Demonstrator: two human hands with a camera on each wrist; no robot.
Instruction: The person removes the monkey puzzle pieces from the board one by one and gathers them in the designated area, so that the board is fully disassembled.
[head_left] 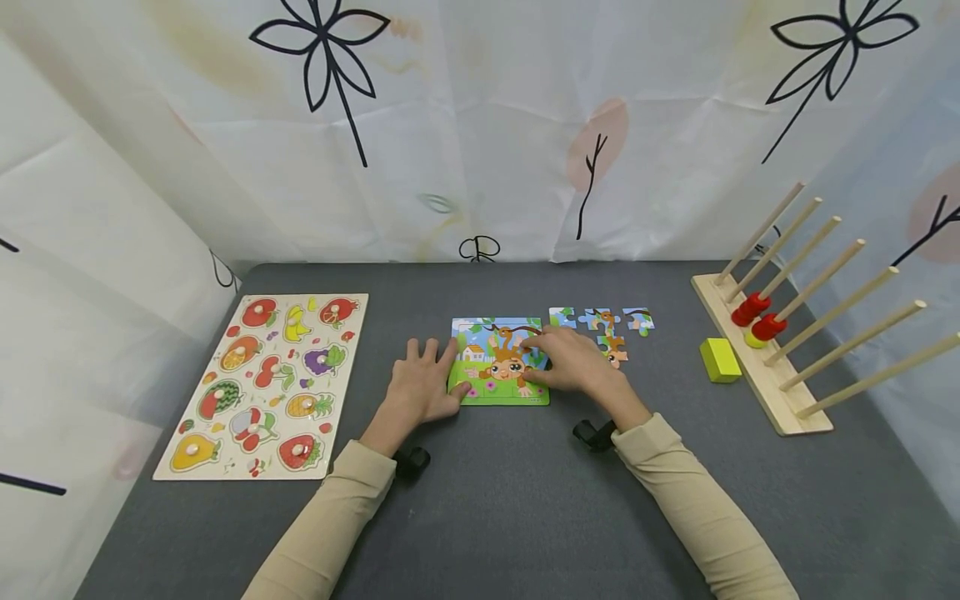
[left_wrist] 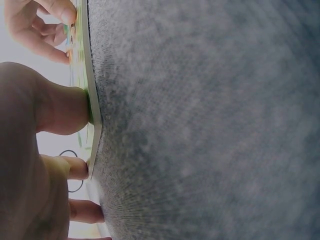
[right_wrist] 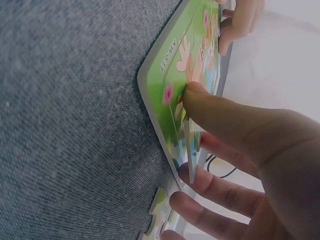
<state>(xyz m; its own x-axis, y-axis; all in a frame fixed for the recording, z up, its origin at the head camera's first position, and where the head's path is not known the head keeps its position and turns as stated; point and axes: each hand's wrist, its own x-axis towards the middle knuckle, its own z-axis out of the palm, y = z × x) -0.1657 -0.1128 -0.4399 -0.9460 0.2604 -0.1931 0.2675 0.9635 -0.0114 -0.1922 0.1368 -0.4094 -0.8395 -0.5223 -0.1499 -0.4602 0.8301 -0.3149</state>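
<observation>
A monkey jigsaw puzzle [head_left: 504,395] with a green and blue picture lies flat on the grey table. My left hand [head_left: 423,385] rests at its left side, fingers spread, with the thumb on the lower left edge. Over the puzzle's right side, my right hand [head_left: 576,363] pinches a puzzle piece [right_wrist: 189,152] between thumb and fingertips. That piece stands tilted in the right wrist view, its pale edge showing, and most of its picture is hidden by the hand. Just beyond this hand lie several loose puzzle pieces [head_left: 600,320].
On the left lies a fruit peg board [head_left: 272,337]. A wooden peg stand [head_left: 797,407] with slanting rods occupies the right, with red rings [head_left: 750,308] on two rods. Beside its base sits a yellow-green block [head_left: 720,361]. White printed cloth [head_left: 487,150] hangs behind the table.
</observation>
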